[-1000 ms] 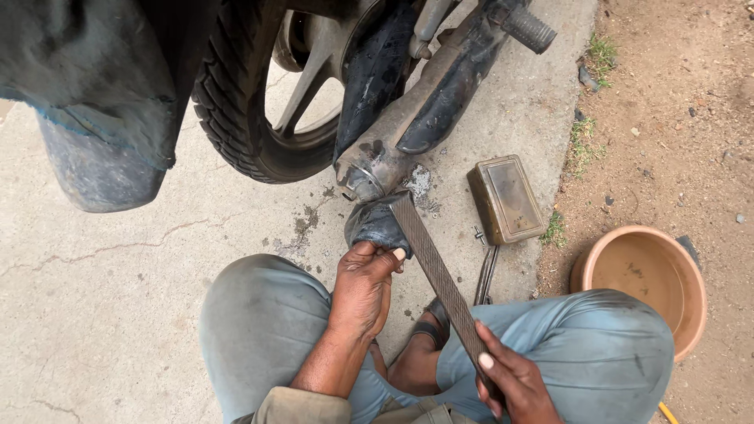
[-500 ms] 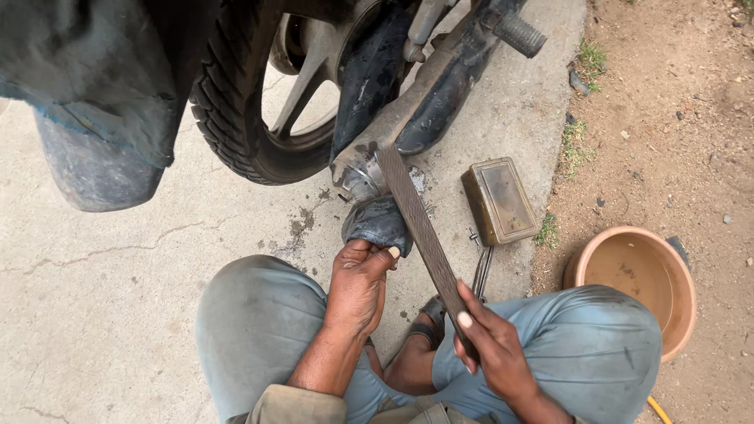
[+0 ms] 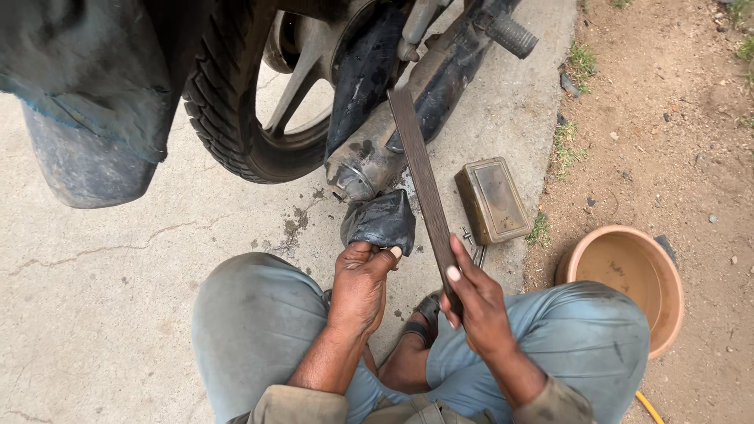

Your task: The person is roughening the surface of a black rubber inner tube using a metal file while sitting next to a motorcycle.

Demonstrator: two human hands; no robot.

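I squat behind a motorcycle, knees in grey-blue trousers at the bottom of the view. My left hand point(image 3: 360, 283) grips a folded piece of black rubber point(image 3: 381, 221), held just below the end of the exhaust pipe point(image 3: 369, 161). My right hand point(image 3: 475, 294) holds the lower end of a long flat metal bar point(image 3: 420, 177). The bar slants up and away, its far end lying over the exhaust pipe near the footrest point(image 3: 510, 33).
The rear tyre point(image 3: 228, 118) and spoked wheel stand at the upper middle. A dark mudguard point(image 3: 86, 110) fills the upper left. A small rectangular tin point(image 3: 491, 200) lies on the concrete. A terracotta bowl point(image 3: 628, 275) sits on bare soil at right.
My right hand has swung the metal bar up and forward, from lying low beside the rubber to pointing steeply over the exhaust. My left hand stays on the rubber.
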